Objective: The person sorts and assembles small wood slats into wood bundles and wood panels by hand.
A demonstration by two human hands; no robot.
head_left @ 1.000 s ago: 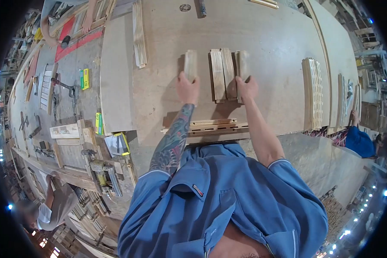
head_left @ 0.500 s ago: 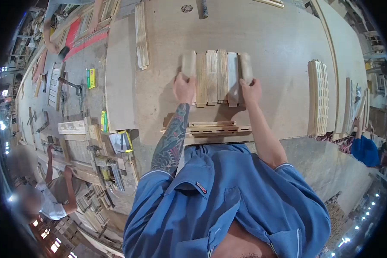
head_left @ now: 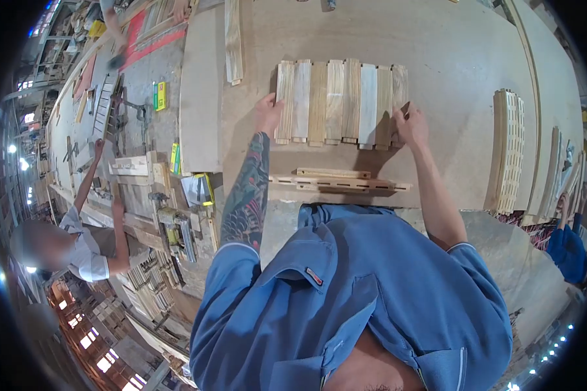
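Note:
Several wooden slats [head_left: 334,104] lie side by side in an upright row on the tan work board [head_left: 450,72]. Their tones run from pale grey to brown, and their ends are uneven. At the row's left side, my left hand [head_left: 267,116] has its fingers closed on the edge of the leftmost slat [head_left: 284,98]. My right hand [head_left: 412,126] pinches the lower right edge of the rightmost slat [head_left: 400,81]; its fingertips are partly hidden. Between the row and my body lie slotted wooden strips [head_left: 352,184].
A stack of slotted strips [head_left: 507,150] stands on the right, and a long slat [head_left: 233,42] lies upper left. Left of the board are a clamp [head_left: 137,109], yellow-green boxes [head_left: 160,96] and a seated co-worker [head_left: 88,251]. Another person's blue sleeve [head_left: 566,251] shows far right.
The end slats, blurred in my hands before, now lie in the row, which looks wider. My hands are farther apart. The whole view has shifted, and the co-worker at left has an arm stretched out.

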